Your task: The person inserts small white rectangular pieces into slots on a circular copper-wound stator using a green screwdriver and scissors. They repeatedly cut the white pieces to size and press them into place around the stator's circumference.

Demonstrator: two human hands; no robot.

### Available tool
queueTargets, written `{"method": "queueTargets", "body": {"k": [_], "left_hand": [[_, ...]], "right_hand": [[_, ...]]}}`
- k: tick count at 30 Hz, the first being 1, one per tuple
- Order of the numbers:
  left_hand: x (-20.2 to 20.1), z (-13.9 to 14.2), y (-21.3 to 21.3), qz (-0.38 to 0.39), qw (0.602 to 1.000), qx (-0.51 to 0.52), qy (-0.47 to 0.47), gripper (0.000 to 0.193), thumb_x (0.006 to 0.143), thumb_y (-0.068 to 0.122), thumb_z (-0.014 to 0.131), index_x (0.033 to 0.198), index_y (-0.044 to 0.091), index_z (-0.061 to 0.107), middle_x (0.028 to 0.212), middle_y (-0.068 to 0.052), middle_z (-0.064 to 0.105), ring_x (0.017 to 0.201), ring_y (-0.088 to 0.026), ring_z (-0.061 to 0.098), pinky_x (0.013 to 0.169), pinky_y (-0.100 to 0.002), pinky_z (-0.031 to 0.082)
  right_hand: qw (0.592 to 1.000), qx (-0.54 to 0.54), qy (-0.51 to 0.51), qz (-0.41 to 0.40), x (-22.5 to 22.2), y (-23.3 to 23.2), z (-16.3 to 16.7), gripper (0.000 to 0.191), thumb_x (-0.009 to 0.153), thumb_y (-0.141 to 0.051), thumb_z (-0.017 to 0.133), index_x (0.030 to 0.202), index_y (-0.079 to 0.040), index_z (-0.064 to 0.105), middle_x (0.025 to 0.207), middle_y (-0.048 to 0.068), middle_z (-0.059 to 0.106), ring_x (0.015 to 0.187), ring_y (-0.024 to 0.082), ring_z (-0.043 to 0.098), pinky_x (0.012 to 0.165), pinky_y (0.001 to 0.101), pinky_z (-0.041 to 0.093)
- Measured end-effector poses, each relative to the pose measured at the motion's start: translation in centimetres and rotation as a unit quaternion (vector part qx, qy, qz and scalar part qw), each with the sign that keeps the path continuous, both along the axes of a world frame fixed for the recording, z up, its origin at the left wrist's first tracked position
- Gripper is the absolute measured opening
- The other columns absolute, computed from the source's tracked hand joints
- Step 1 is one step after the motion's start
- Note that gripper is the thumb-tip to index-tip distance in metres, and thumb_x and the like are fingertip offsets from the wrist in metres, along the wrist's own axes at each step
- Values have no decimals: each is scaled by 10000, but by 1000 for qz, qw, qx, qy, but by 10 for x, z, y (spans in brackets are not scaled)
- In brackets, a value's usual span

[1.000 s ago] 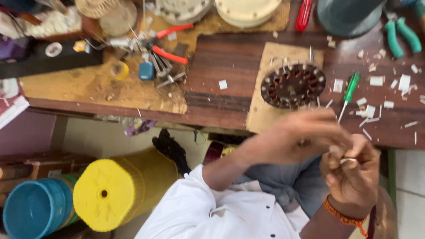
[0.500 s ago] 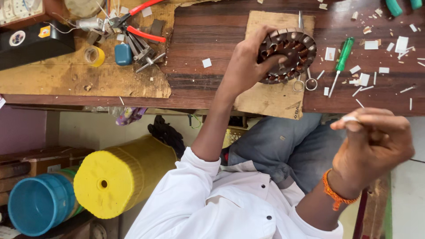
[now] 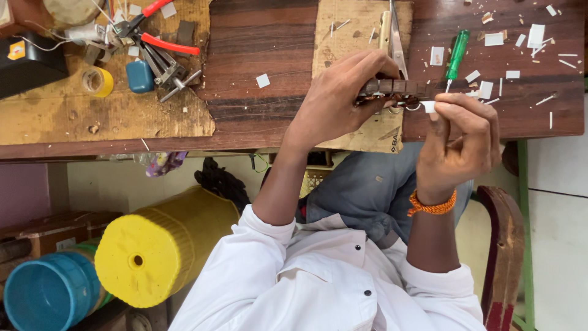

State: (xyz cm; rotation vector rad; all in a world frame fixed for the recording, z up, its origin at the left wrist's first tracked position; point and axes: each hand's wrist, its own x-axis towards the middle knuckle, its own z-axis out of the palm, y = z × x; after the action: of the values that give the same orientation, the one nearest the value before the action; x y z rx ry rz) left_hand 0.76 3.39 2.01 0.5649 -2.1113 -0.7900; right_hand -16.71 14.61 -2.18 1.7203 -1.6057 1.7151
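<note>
The left hand (image 3: 334, 104) has its fingers curled over a dark slotted metal ring (image 3: 392, 89), gripping it on edge so that it shows as a thin dark band above the pale wooden board (image 3: 349, 49) on the workbench (image 3: 263, 55). The right hand (image 3: 462, 144) meets the ring from the other side, thumb and forefinger pressed together on a small white slip (image 3: 428, 106) held against the ring's rim; the remaining fingers are folded into the palm. An orange thread band (image 3: 432, 205) circles the right wrist. Just beyond the ring lie a green-handled screwdriver (image 3: 456, 54) and scattered white paper strips (image 3: 511, 40). Farther left on the bench sit red-handled pliers (image 3: 153, 27), a small blue object (image 3: 139, 76) and a yellow tape roll (image 3: 98, 81). Under the bench, a yellow drum (image 3: 156, 251) lies beside a blue tub (image 3: 49, 294).
</note>
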Motion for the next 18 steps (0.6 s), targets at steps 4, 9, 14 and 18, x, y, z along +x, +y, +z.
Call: {"method": "queueTargets", "body": {"k": [4, 9, 14, 18], "left_hand": [[0, -4, -2, -5, 1000, -9, -1, 459, 835, 78, 846, 1194, 100, 562, 1110, -65, 673, 1097, -314, 651, 925, -426, 529], [-5, -8, 0, 24, 1000, 20, 0, 462, 839, 72, 850, 1205, 102, 570, 1126, -69, 681, 1097, -312, 655, 925, -418, 532], [-9, -8, 2, 31, 999, 40, 16, 562, 814, 31, 844, 1292, 136, 568, 1066, -56, 700, 1091, -274, 687, 955, -411, 544], [-13, -12, 6, 40, 990, 131, 35, 735, 815, 47, 840, 1457, 175, 506, 1042, -34, 744, 1027, -198, 751, 891, -351, 612]], "right_hand": [[997, 28, -67, -8, 12, -5, -3, 141, 1004, -65, 756, 1005, -6, 629, 1020, 143, 790, 837, 196, 715, 684, 272, 502], [999, -4, 31, 27, 18, -13, -5, 117, 1106, -51, 720, 1095, -14, 609, 1123, 150, 767, 1035, 280, 719, 919, 348, 595], [998, 0, 27, 53, 8, -17, -10, 137, 1103, -62, 744, 1086, -19, 615, 1092, 139, 771, 939, 238, 706, 830, 306, 569], [999, 37, 11, 25, 1, -22, -15, 128, 972, -8, 780, 981, -21, 652, 975, 138, 816, 583, 80, 544, 582, 234, 422]]}}
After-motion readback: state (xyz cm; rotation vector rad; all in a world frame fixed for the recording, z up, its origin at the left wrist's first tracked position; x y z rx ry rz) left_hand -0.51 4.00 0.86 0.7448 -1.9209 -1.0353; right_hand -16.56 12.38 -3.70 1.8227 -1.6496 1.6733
